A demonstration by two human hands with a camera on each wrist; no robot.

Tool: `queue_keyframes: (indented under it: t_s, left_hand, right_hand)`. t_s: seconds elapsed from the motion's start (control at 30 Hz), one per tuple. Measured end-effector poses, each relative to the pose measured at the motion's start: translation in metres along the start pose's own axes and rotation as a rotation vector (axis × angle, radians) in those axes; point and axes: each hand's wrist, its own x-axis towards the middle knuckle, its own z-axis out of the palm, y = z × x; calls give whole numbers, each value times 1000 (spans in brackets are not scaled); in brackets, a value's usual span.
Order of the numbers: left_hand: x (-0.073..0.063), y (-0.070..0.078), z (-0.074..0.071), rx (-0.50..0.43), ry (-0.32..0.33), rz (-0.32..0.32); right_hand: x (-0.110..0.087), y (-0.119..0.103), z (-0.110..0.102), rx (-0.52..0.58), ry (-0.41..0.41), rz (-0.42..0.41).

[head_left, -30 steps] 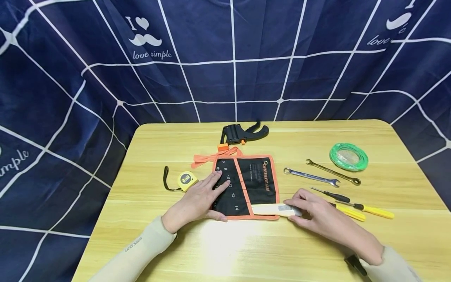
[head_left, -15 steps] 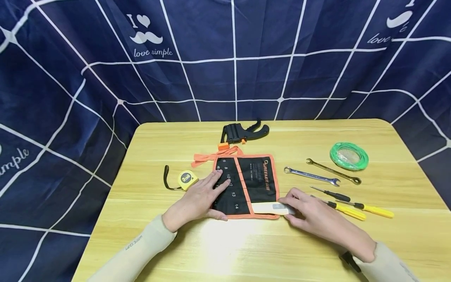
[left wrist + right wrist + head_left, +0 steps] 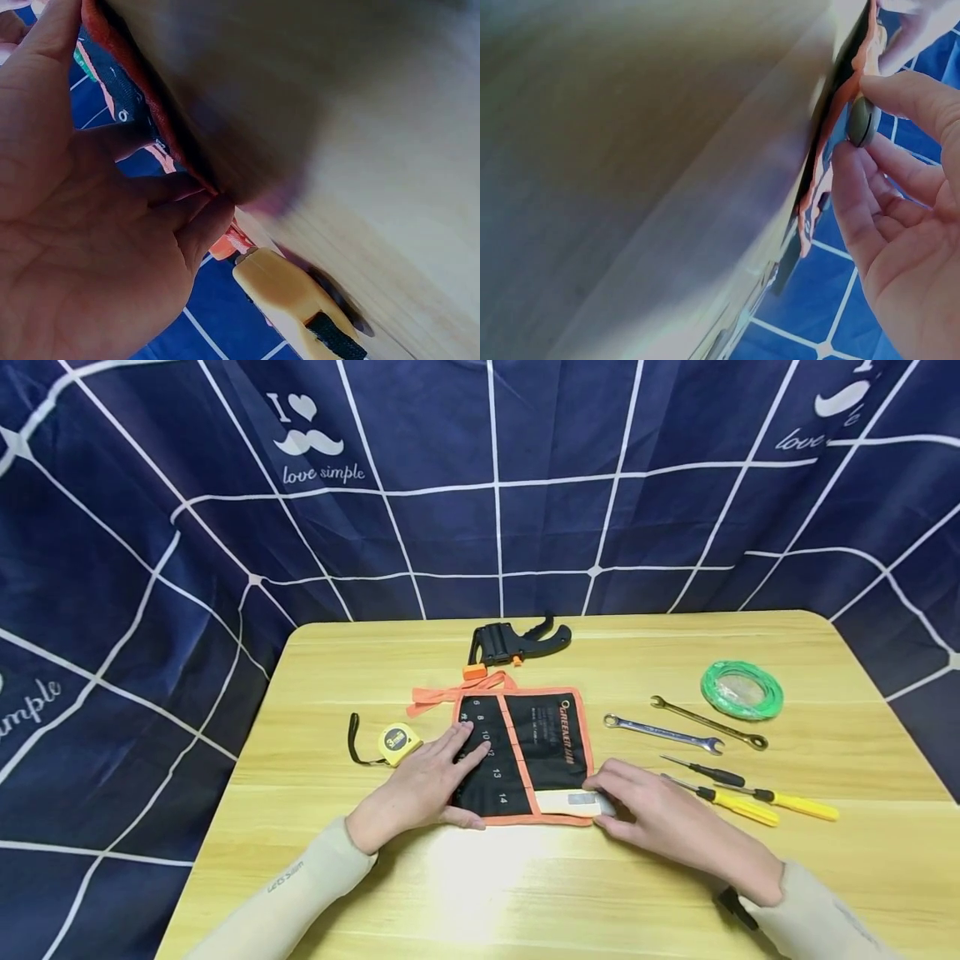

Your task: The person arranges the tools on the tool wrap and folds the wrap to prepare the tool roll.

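Cream tool (image 3: 558, 802), pinched by right fingers (image 3: 613, 782), lies on a pouch (image 3: 546, 735), spread left fingers (image 3: 471, 762) covering part, screwdrivers (image 3: 750, 811) nearby.

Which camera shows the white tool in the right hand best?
The head view: most of the white tool shows, lying over the pouch, its grey end in the right hand. The right wrist view shows just that end, close up; in the left wrist view I can't make it out.

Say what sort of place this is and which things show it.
Probably a makeshift indoor work corner: wrenches and screwdrivers lie on a table, and dark blue printed cloth hangs behind it.
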Motion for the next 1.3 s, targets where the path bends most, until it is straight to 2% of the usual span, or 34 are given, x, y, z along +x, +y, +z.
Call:
queue_keyframes:
  t_s: [0.2,0.43,0.6,0.93,1.3]
  left_hand:
    - [-2,1,-1,-2,-4,-2]
    - [3,2,-3,2,-15,-12]
    - [4,2,-6,17,-7,-6]
    - [3,5,0,18,-10,-18]
    - [3,5,-3,40,-1,-15]
  right_hand:
    - [6,-4,3,27,-27,-19]
    - [10,-6,5,41,-36,-20]
    - [14,-9,7,20,-52,-6]
    - [23,-18,12,-6,-94,-17]
    - [29,-24,19,19,-89,-1]
